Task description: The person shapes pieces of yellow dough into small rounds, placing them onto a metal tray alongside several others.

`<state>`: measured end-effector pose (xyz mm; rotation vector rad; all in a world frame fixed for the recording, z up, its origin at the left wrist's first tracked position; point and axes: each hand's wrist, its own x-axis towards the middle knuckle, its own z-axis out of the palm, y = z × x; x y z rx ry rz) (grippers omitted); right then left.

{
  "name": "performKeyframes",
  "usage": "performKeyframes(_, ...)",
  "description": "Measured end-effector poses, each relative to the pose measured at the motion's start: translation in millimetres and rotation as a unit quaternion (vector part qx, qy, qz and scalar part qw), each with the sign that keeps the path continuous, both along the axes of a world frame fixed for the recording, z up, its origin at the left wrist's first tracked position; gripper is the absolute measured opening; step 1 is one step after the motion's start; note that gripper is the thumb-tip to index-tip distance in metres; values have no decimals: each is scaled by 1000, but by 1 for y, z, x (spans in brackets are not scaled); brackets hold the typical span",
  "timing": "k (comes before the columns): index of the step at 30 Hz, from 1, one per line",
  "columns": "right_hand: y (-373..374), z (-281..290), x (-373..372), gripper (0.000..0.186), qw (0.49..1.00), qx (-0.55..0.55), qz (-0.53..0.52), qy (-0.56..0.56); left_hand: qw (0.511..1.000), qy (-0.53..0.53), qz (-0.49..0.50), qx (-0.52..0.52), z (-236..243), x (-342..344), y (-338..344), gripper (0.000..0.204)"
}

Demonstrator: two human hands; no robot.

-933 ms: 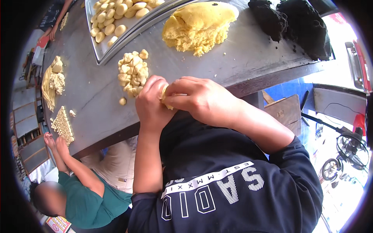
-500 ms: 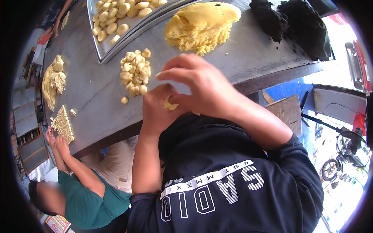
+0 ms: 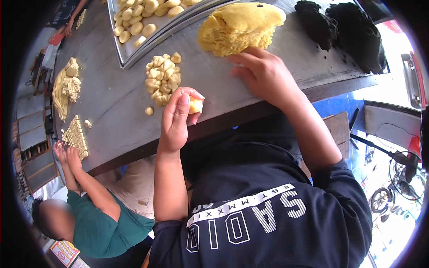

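Observation:
My left hand (image 3: 173, 125) is closed around a small piece of yellow dough (image 3: 195, 106), which shows between thumb and fingers above the table's near edge. Over the table, my right hand (image 3: 270, 78) reaches to the lower edge of a large yellow dough mass (image 3: 241, 24). Its fingers are apart and partly blurred, and I see nothing in them. Just beyond my left hand lies a cluster of small pale dough pieces (image 3: 163, 76), with a single dough ball (image 3: 149, 110) beside it.
A metal tray (image 3: 123, 56) of smooth dough balls (image 3: 149, 30) stands at the back. Black lumpy masses (image 3: 355, 38) lie at the right. At the left, a person in a green shirt (image 3: 105, 228) works beside rows of small dough pieces (image 3: 76, 138) and more dough (image 3: 67, 91).
My hands, together before, are now apart. The right one has moved away and right to the large dough mass; the left has turned, keeping the small dough piece. The view has shifted slightly.

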<state>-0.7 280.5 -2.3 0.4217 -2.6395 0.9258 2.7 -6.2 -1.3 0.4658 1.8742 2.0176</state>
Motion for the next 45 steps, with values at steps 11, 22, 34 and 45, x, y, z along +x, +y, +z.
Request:
performKeyframes(11, -5, 17, 17, 39, 996, -86, 20, -12, 1000, 10, -26, 10, 2, 2, 6, 31)
performKeyframes(22, -41, 40, 27, 61, 948, -214, 128, -197, 960, 252, -42, -116, -3, 0, 19, 56)
performKeyframes(34, -64, 44, 33, 48, 987, -106, 117, -31, 944, 259, 12, -203, -2, 11, 22, 32)
performKeyframes(45, -58, 49, 34, 32, 984, -99, 46, -143, 915, 319, 130, -209, 2, 5, 24, 32)
